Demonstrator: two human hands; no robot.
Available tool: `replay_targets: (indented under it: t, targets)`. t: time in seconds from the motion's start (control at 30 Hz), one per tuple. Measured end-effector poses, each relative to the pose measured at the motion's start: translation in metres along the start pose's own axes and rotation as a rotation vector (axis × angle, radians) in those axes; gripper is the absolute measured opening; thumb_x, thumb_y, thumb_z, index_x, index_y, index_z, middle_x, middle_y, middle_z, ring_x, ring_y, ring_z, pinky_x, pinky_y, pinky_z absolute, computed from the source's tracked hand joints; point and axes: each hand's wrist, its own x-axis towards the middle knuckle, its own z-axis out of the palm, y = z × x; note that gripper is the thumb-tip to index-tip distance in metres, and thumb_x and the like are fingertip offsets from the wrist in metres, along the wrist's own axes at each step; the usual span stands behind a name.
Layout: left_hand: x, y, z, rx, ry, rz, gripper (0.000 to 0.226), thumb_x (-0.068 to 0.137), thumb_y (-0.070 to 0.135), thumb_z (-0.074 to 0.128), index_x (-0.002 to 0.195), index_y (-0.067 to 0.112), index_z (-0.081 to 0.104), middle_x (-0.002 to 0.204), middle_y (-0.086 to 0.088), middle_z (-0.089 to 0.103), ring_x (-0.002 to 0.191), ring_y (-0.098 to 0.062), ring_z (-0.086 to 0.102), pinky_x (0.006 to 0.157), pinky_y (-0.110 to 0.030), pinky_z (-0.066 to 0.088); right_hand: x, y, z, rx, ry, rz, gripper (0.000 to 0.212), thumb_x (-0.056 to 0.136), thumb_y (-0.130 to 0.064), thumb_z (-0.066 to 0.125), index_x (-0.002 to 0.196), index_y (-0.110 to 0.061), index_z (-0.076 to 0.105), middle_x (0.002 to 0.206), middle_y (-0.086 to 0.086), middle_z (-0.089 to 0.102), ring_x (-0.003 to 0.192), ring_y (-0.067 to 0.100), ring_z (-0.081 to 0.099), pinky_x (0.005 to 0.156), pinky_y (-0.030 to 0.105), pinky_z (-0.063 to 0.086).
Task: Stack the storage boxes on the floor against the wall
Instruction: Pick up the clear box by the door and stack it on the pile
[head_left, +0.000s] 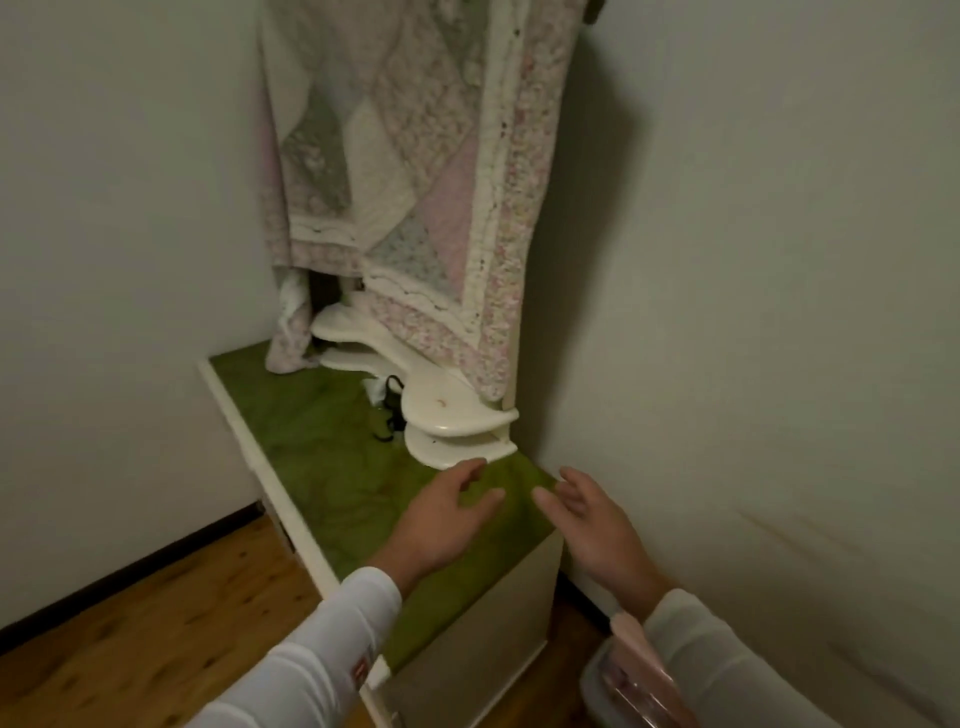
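A clear storage box with a pink lid (636, 675) sits on the floor at the bottom right, close to the right wall and partly hidden by my right sleeve. My left hand (441, 519) and my right hand (592, 525) hover side by side over the near end of a white bench with a green top (322, 467). Both hands are empty, with the fingers spread. Neither hand touches the box.
A patchwork quilt (405, 171) hangs over a white scalloped corner shelf (452, 415) in the corner. Dark cords and a white scrap (387, 410) lie on the green top. Wooden floor (145, 623) spreads to the left; a pale wall (779, 312) stands at the right.
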Motion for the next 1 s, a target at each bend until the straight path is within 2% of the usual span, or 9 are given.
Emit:
replay_targets:
  t: [0.07, 0.13, 0.2, 0.3, 0.43, 0.53, 0.63, 0.77, 1.0]
  targets:
    - [-0.018, -0.016, -0.034, -0.013, 0.075, -0.039, 0.059, 0.088, 0.045, 0.061, 0.141, 0.025, 0.044, 0.139, 0.001, 0.052, 0.124, -0.011, 0.048, 0.104, -0.028, 0.038, -0.001, -0.018, 0.031, -0.007, -0.077, -0.025, 0.07, 0.082, -0.056, 0.062, 0.142, -0.025, 0.041, 0.139, 0.0, 0.052, 0.121, 0.013, 0.051, 0.102, 0.035, 0.041]
    - [-0.038, -0.031, -0.067, -0.019, 0.146, -0.075, 0.059, 0.089, 0.042, 0.061, 0.141, 0.022, 0.045, 0.14, 0.0, 0.052, 0.124, -0.01, 0.048, 0.104, -0.026, 0.037, -0.001, -0.034, 0.064, -0.003, -0.15, -0.049, 0.072, 0.081, -0.058, 0.062, 0.142, -0.027, 0.039, 0.139, -0.001, 0.051, 0.123, 0.013, 0.05, 0.104, 0.04, 0.041]
    - [-0.067, -0.053, -0.105, -0.029, 0.236, -0.125, 0.058, 0.089, 0.042, 0.061, 0.141, 0.021, 0.044, 0.14, 0.002, 0.053, 0.124, -0.009, 0.048, 0.1, -0.021, 0.035, -0.006, -0.055, 0.109, -0.014, -0.244, -0.082, 0.072, 0.082, -0.058, 0.061, 0.144, -0.029, 0.037, 0.14, -0.003, 0.05, 0.124, 0.013, 0.049, 0.102, 0.039, 0.041]
    - [-0.116, -0.09, -0.161, -0.037, 0.364, -0.203, 0.058, 0.089, 0.047, 0.059, 0.141, 0.027, 0.044, 0.139, 0.007, 0.053, 0.126, -0.01, 0.048, 0.095, -0.022, 0.036, -0.022, -0.085, 0.183, -0.023, -0.354, -0.137, 0.071, 0.084, -0.054, 0.061, 0.144, -0.026, 0.036, 0.14, -0.001, 0.05, 0.123, 0.013, 0.049, 0.102, 0.039, 0.042]
    - [-0.203, -0.141, -0.239, -0.03, 0.506, -0.324, 0.059, 0.089, 0.05, 0.057, 0.142, 0.03, 0.042, 0.139, 0.01, 0.051, 0.126, -0.012, 0.048, 0.097, -0.028, 0.04, -0.06, -0.127, 0.294, -0.037, -0.506, -0.204, 0.07, 0.083, -0.06, 0.058, 0.143, -0.031, 0.036, 0.139, -0.006, 0.05, 0.113, 0.009, 0.05, 0.087, 0.029, 0.044]
    - [-0.277, -0.186, -0.3, -0.018, 0.612, -0.395, 0.058, 0.091, 0.048, 0.055, 0.144, 0.029, 0.039, 0.141, 0.007, 0.05, 0.125, -0.012, 0.048, 0.101, -0.032, 0.042, -0.102, -0.161, 0.385, -0.055, -0.65, -0.255, 0.071, 0.084, -0.061, 0.057, 0.144, -0.032, 0.035, 0.139, -0.006, 0.049, 0.118, 0.01, 0.05, 0.095, 0.033, 0.044]
    - [-0.335, -0.216, -0.347, -0.022, 0.717, -0.468, 0.058, 0.091, 0.046, 0.055, 0.144, 0.027, 0.039, 0.141, 0.006, 0.05, 0.126, -0.013, 0.047, 0.099, -0.03, 0.041, -0.141, -0.189, 0.457, -0.049, -0.742, -0.292, 0.07, 0.087, -0.056, 0.058, 0.146, -0.027, 0.034, 0.141, -0.003, 0.048, 0.122, 0.011, 0.048, 0.092, 0.027, 0.041]
    - [-0.408, -0.248, -0.395, -0.026, 0.847, -0.546, 0.059, 0.092, 0.045, 0.056, 0.145, 0.026, 0.039, 0.142, 0.004, 0.049, 0.128, -0.015, 0.047, 0.103, -0.037, 0.043, -0.192, -0.22, 0.541, -0.078, -0.875, -0.336, 0.072, 0.086, -0.057, 0.058, 0.146, -0.024, 0.034, 0.142, -0.002, 0.047, 0.124, 0.013, 0.047, 0.086, 0.023, 0.039]
    - [-0.503, -0.295, -0.449, -0.086, 1.034, -0.69, 0.057, 0.092, 0.043, 0.056, 0.144, 0.024, 0.04, 0.141, 0.0, 0.05, 0.128, -0.019, 0.046, 0.102, -0.039, 0.043, -0.253, -0.256, 0.649, -0.148, -1.085, -0.429, 0.072, 0.085, -0.06, 0.057, 0.145, -0.029, 0.034, 0.142, -0.003, 0.048, 0.122, 0.012, 0.05, 0.09, 0.027, 0.042]
